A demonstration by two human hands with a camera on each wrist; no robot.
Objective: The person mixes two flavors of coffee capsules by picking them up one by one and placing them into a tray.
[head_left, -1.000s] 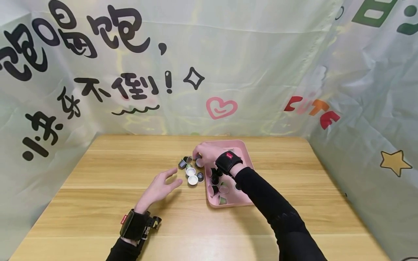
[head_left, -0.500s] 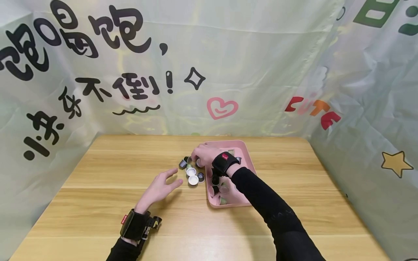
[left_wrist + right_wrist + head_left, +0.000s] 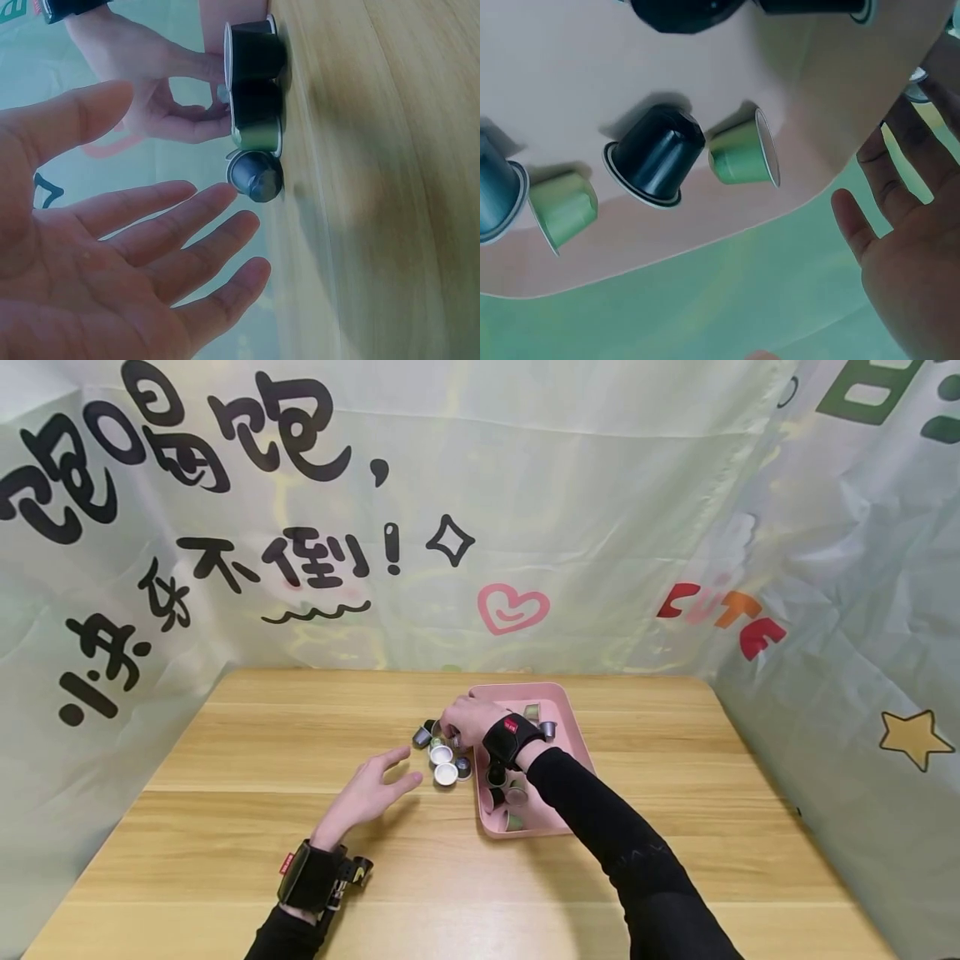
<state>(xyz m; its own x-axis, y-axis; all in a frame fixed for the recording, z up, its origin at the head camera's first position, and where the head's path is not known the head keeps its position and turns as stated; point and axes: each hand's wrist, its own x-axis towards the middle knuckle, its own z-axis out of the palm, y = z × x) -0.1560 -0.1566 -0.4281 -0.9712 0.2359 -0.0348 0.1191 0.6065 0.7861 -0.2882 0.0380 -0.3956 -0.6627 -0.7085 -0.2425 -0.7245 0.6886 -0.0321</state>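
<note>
My right hand (image 3: 468,720) reaches over the tray's left rim to a small pile of coffee capsules (image 3: 441,755) on the table. Thumb and fingers seem to pinch one capsule (image 3: 917,86), mostly hidden by the hand. To the left of the pile hovers my left hand (image 3: 367,792), fingers spread, holding nothing. In the left wrist view a dark capsule (image 3: 256,177) lies just beyond its fingertips. Several black, green and grey capsules lie in the pink tray (image 3: 543,814), among them a black one (image 3: 656,154) and a green one (image 3: 742,154).
The wooden table (image 3: 285,718) reaches back to a printed cloth backdrop (image 3: 615,510), which also hangs along both sides. My right forearm (image 3: 600,827) crosses the tray's right part and covers some of it. The tray has a low raised rim.
My right hand shifts slightly left and lower over the pile, uncovering a grey capsule at the tray's far right. The left hand stays in place.
</note>
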